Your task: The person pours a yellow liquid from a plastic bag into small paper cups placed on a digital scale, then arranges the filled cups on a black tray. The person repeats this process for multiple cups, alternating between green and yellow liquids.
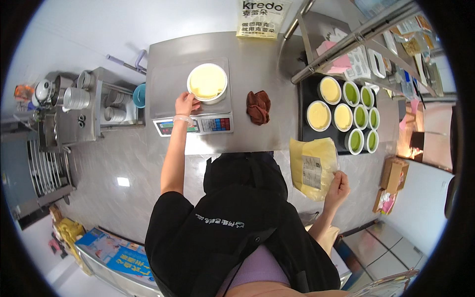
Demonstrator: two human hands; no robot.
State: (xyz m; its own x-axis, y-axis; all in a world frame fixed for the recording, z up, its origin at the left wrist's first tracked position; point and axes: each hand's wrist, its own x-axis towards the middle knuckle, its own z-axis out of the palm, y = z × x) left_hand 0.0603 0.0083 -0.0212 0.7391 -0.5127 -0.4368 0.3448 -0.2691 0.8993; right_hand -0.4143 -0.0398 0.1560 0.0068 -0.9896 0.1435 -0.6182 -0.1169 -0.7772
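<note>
My left hand [187, 104] grips the near rim of a white round cup of pale yellow batter [207, 82] on the steel plate of a digital scale [169, 89]. Lowered at my right side, my right hand [338, 186] pinches the edge of a plastic bag of pale yellow filling [313, 169], which hangs in front of the table and bears a printed label. A crumpled brown cloth [258, 107] lies to the right of the scale. On a black tray [306, 139] at the right stand several white cups, some with yellow batter [318, 116], others with green batter [355, 142].
A printed yellow-and-clear bag [261, 20] stands at the table's back edge. The tubular frame of a steel shelf [334, 44] rises over the tray's far side. Left of the table are a blue bowl [140, 95] and a steel rack with stacked pans [76, 98].
</note>
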